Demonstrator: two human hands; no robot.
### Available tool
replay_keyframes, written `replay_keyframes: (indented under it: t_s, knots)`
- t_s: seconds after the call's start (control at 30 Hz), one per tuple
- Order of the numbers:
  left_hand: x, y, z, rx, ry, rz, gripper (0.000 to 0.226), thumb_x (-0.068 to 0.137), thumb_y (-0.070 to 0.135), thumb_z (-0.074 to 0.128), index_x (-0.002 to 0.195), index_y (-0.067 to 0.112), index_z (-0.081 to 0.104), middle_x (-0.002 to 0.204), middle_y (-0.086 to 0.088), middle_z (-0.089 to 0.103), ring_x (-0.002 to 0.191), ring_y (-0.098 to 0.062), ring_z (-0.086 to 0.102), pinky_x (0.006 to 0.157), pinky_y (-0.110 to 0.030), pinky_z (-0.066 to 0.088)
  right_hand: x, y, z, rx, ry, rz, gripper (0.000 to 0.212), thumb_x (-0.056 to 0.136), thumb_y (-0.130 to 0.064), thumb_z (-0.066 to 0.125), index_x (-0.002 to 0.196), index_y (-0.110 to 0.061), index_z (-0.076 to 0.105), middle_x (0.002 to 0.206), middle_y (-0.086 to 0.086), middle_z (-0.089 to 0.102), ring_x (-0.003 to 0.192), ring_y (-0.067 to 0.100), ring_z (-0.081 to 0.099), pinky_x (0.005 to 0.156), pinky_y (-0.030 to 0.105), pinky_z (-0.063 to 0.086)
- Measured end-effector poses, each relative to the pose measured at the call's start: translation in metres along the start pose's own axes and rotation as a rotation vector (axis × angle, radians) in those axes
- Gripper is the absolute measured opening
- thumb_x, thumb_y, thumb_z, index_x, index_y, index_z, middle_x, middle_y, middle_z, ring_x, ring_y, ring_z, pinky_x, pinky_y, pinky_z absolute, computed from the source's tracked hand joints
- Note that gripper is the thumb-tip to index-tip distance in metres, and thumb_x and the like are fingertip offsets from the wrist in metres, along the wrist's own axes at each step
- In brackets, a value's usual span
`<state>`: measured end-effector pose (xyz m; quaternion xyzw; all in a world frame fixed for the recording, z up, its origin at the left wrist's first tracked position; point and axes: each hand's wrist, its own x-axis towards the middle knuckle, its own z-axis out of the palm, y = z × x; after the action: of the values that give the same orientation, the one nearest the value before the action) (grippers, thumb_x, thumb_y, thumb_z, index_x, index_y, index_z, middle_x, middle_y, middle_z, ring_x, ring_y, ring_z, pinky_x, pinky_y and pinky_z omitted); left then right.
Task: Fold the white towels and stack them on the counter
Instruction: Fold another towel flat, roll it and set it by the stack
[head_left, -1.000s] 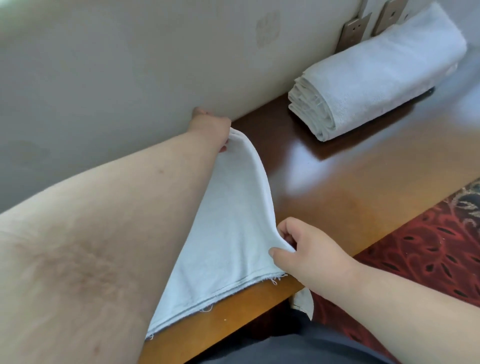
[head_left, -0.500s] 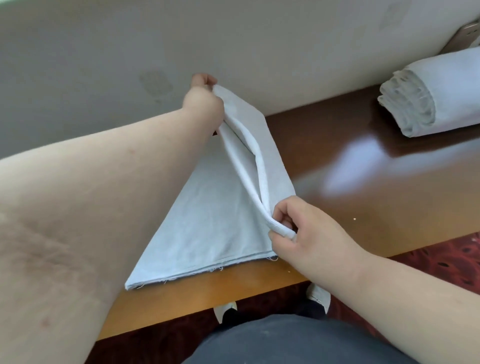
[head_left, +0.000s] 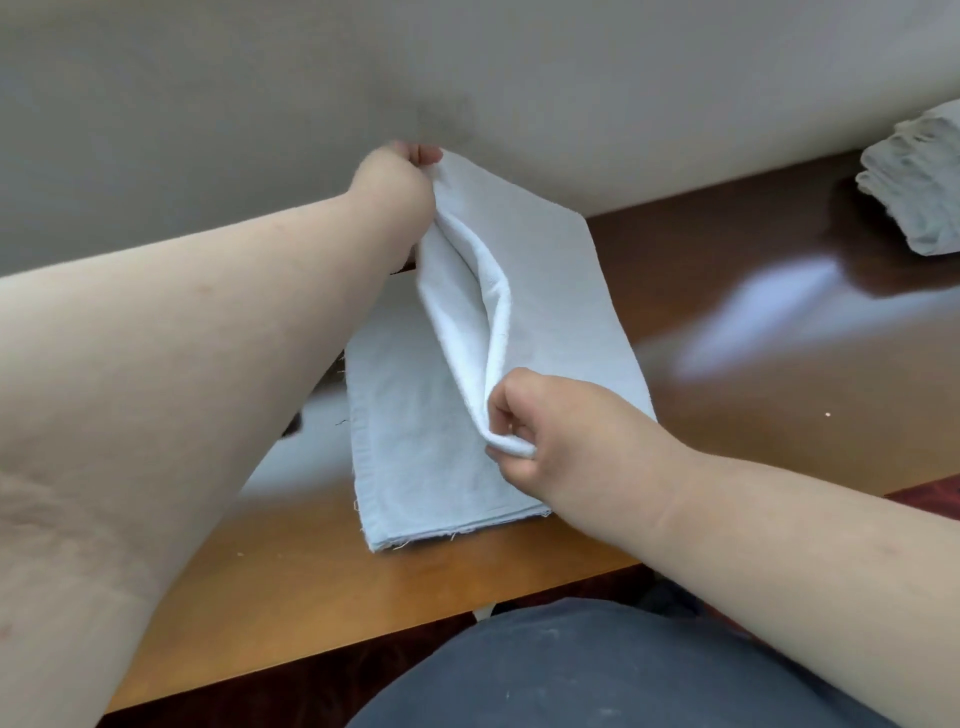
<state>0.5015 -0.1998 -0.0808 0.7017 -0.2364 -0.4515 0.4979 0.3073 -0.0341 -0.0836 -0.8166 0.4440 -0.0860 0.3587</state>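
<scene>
White towel (head_left: 550, 291) between pinching hands (head_left: 540, 415)

towel (head_left: 415, 441): white woven cloth, matt, frayed thread ends at hem | folded towels (head_left: 919, 192): white terry cloth, nubby, matt | counter (head_left: 753, 332): polished wood, glossy, mirror-like glare | wall (head_left: 208, 104): matt, smooth, faintly smudged | trousers (head_left: 597, 675): grey matt cloth

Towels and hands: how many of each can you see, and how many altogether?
White towels: 2, the towel being folded on the counter and the stack of folded towels at the right edge, counted as one bundle.
Hands: 2, the left hand and the right hand, each pinching the towel's fold.
Total: 4
</scene>
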Motion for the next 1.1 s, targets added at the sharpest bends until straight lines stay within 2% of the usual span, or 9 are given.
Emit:
replay_keyframes:
  t_s: [0.17,0.3,0.5,0.67,0.73,0.8,0.87,0.93,1.1]
  knots:
    - [0.042,-0.03,-0.055,0.312,0.038,0.07,0.025,0.094,0.019,0.045,0.115,0.017,0.057,0.118,-0.011,0.062,0.107,-0.028,0.062,0.095,-0.039,0.05,0.032,-0.033,0.057,-0.073,-0.175,-0.132,0.025,0.09,-0.026,0.063,0.09,-0.034,0.039,0.073,-0.008,0.053,0.065,0.009,0.049,0.052,0.029,0.04]
    - [0.065,-0.079,-0.092,0.485,-0.005,0.047,0.033,0.08,0.021,0.057,0.112,0.021,0.049,0.118,-0.006,0.056,0.105,-0.024,0.059,0.091,-0.036,0.053,0.058,-0.035,0.118,-0.147,-0.281,-0.185,0.021,0.094,-0.018,0.06,0.095,-0.023,0.039,0.067,-0.007,0.045,0.057,0.012,0.045,0.046,0.028,0.03]
    - [0.092,-0.141,-0.112,0.594,-0.021,-0.01,0.037,0.09,0.01,0.048,0.126,0.019,0.043,0.11,-0.009,0.049,0.089,-0.022,0.051,0.067,-0.023,0.042,0.075,-0.014,0.176,-0.079,-0.52,-0.141,0.016,0.095,-0.017,0.061,0.108,-0.017,0.052,0.078,-0.008,0.047,0.075,0.017,0.05,0.054,0.022,0.032]
    - [0.065,-0.141,-0.105,0.914,0.202,0.241,0.057,0.085,0.009,0.052,0.138,0.027,0.039,0.143,-0.007,0.033,0.123,-0.026,0.038,0.097,-0.031,0.034,0.076,-0.01,0.167,0.03,-0.644,-0.106,0.042,0.093,-0.041,0.063,0.132,-0.033,0.05,0.108,-0.012,0.061,0.098,0.012,0.055,0.082,0.03,0.049]
    - [0.033,-0.15,-0.098,0.955,0.133,0.496,0.054,0.088,0.012,0.052,0.139,0.025,0.042,0.145,-0.007,0.035,0.128,-0.026,0.034,0.101,-0.033,0.029,0.076,-0.007,0.149,0.136,-0.559,-0.049,0.034,0.095,-0.043,0.054,0.127,-0.034,0.056,0.106,-0.016,0.064,0.097,0.006,0.057,0.083,0.026,0.048]
    - [0.004,-0.168,-0.086,0.999,-0.052,0.577,0.053,0.093,0.017,0.051,0.145,0.023,0.04,0.152,-0.008,0.032,0.138,-0.027,0.028,0.11,-0.036,0.021,0.081,0.008,0.126,0.122,-0.285,-0.055,0.023,0.095,-0.034,0.052,0.113,-0.028,0.066,0.098,-0.014,0.065,0.089,0.005,0.055,0.079,0.028,0.047]
    - [-0.014,-0.189,-0.077,1.136,-0.144,0.399,0.06,0.099,0.033,0.042,0.154,0.025,0.02,0.162,-0.007,0.012,0.148,-0.026,0.007,0.118,-0.04,0.003,0.092,0.034,0.102,0.012,0.01,-0.061,0.018,0.093,-0.022,0.056,0.104,-0.02,0.07,0.1,-0.006,0.065,0.094,0.012,0.055,0.084,0.034,0.046]
    - [-0.021,-0.209,-0.075,1.306,-0.153,0.247,0.066,0.1,0.05,0.026,0.156,0.028,-0.002,0.164,-0.007,-0.01,0.149,-0.028,-0.013,0.118,-0.047,-0.009,0.107,0.064,0.079,-0.126,0.161,0.023,0.026,0.093,-0.016,0.058,0.116,-0.017,0.069,0.126,0.005,0.062,0.119,0.025,0.052,0.103,0.039,0.042]
    - [-0.02,-0.221,-0.076,1.465,-0.126,0.283,0.067,0.096,0.055,0.011,0.154,0.029,-0.012,0.161,-0.011,-0.018,0.147,-0.034,-0.019,0.117,-0.053,-0.009,0.162,0.131,0.031,-0.563,-0.174,0.023,0.056,0.103,-0.036,0.042,0.156,-0.033,0.025,0.167,0.003,0.007,0.153,0.025,0.001,0.122,0.039,0.006]
